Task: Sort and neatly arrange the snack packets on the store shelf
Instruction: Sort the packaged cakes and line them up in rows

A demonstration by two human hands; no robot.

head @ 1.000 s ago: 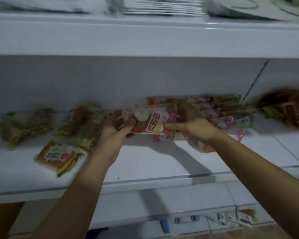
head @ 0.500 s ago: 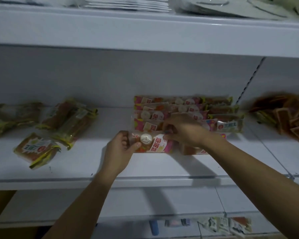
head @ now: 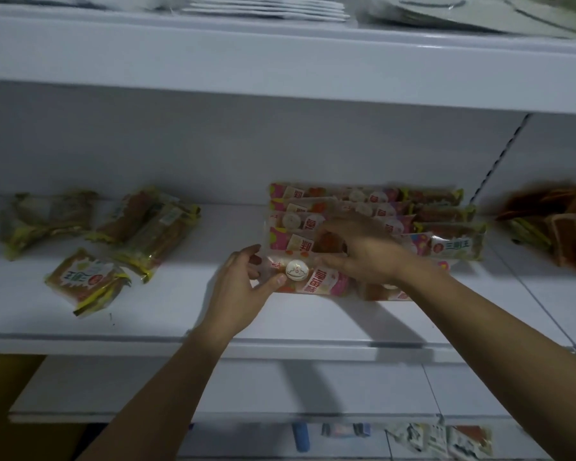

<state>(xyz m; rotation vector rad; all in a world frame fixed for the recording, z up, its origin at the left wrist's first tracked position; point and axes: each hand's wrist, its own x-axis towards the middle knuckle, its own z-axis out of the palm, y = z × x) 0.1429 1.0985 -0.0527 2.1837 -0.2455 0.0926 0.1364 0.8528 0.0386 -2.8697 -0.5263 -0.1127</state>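
On the white shelf (head: 167, 314), both hands work at the front pink snack packet (head: 308, 277), which lies flat before a stacked row of pink packets (head: 333, 211). Its red lettering is too blurred to read; a round white emblem shows near its left end. The left hand (head: 243, 291) pinches that end, thumb on top. The right hand (head: 363, 251) rests on the packets, fingers loosely spread. Yellow-edged packets (head: 147, 227) lie scattered well to the left.
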